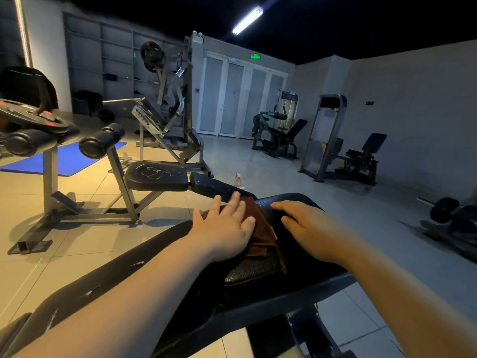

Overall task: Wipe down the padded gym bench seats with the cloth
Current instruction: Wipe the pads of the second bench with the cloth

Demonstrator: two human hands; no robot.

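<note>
Brown cloth (260,219) under left fingers (233,202), on seat (255,271)

Left grip (227,228) flat, palm-down, splayed wide; right grip (312,228) just beside it, palm-down, loosely curved.

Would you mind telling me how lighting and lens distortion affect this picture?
Head view: warm yellow light on the left floor, dim bluish right; the ceiling lamp glares; the wide lens bends the walls; the left hand on the cloth looks slightly soft.
</note>
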